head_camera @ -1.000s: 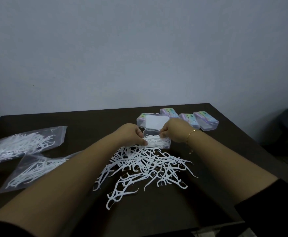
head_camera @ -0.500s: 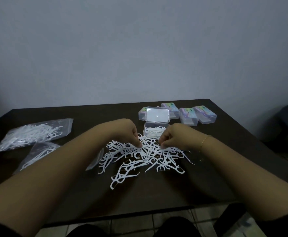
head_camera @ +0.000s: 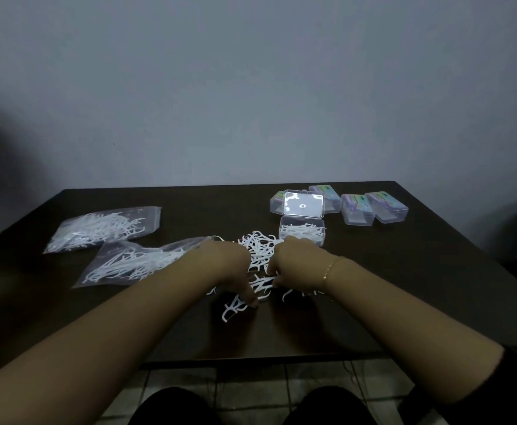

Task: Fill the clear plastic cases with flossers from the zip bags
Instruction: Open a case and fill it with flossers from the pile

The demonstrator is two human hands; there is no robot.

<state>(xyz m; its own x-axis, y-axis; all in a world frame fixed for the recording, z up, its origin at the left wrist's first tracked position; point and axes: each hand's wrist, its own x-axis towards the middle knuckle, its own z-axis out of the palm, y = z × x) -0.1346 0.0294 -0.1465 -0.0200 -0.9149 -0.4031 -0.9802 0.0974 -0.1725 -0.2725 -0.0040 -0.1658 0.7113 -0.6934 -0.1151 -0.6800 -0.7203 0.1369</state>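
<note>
Near table's (head_camera: pixel 404 271) middle, our left hand (head_camera: pixel 226 265) and right hand (head_camera: pixel 291 262) sit on flosser pile (head_camera: pixel 258 250), fingers curled, pinching flossers. Open case (head_camera: pixel 301 233) just behind pile, part filled. Two zip bags (head_camera: pixel 103 228) toward left edge.

Plain room: dark table (head_camera: pixel 404 271), bare wall (head_camera: pixel 251 87).

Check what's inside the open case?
The open case holds a shallow layer of white flossers, lid up. Its near edge is hidden behind the right hand.
</note>
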